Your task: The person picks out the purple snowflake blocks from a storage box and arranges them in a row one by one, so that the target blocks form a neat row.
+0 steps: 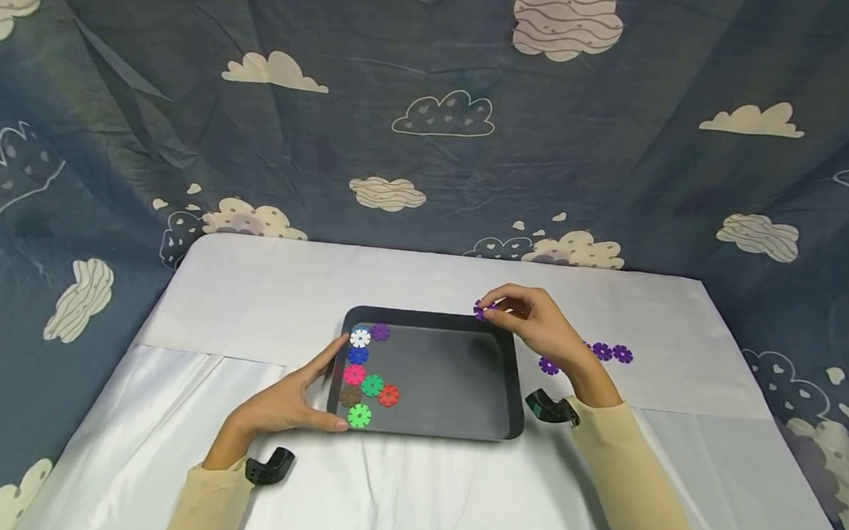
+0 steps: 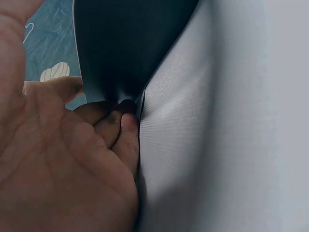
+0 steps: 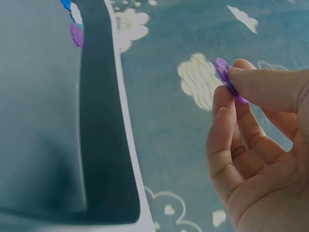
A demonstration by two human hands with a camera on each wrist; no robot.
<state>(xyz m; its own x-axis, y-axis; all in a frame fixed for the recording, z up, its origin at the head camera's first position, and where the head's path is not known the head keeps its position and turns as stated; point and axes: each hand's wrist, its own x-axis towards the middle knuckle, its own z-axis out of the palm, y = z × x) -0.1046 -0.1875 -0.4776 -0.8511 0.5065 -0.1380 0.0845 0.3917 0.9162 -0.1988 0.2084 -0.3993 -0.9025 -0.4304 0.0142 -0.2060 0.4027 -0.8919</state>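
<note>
A dark grey baking tray (image 1: 447, 378) lies on the white cloth. My left hand (image 1: 295, 402) grips its left side, the thumb at the near corner and a finger at the far end; in the left wrist view, other fingers (image 2: 128, 123) curl against the tray's underside. My right hand (image 1: 537, 319) pinches a purple flower-shaped disc (image 3: 226, 77) between thumb and fingertips, above the tray's far right edge. Inside the tray, along the left, lie several discs, among them a purple one (image 1: 380, 332), a white one (image 1: 360, 338), a red one (image 1: 389, 395) and a bright green one (image 1: 360, 415).
More purple discs (image 1: 622, 354) lie on the cloth right of the tray, partly hidden by my right forearm; one purple disc (image 1: 549, 366) sits nearer the tray. A dark curtain (image 1: 430, 153) with cloud prints hangs behind the white-covered table (image 1: 412, 496).
</note>
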